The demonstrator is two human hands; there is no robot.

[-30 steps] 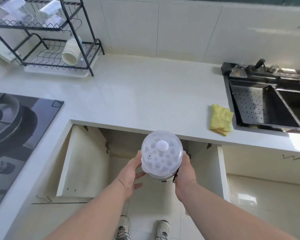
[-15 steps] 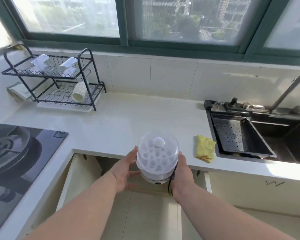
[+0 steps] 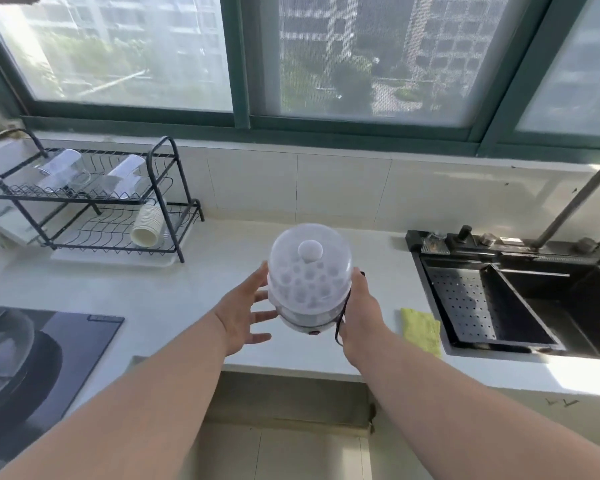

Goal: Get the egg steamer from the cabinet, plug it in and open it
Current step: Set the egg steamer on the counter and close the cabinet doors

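Observation:
The egg steamer (image 3: 309, 282) is a white base under a clear domed lid with a round knob, its lid closed. I carry it between both hands just above the white counter (image 3: 205, 289), near its front edge. My left hand (image 3: 243, 317) presses its left side with fingers spread and fairly straight, thumb up. My right hand (image 3: 359, 313) grips the right side, and the black cord (image 3: 340, 323) loops down beside that palm. The plug is hidden. The open cabinet (image 3: 284, 403) lies below the counter edge.
A black two-tier dish rack (image 3: 84, 202) with cups stands at the back left. The dark cooktop (image 3: 32, 358) fills the left corner. A black sink (image 3: 534, 299) with a faucet (image 3: 575, 199) sits at right, a yellow cloth (image 3: 421, 329) beside it. Windows run behind.
Both hands have lifted the steamer out of the cabinet opening and up over the counter. My view has tilted up from the floor to the window.

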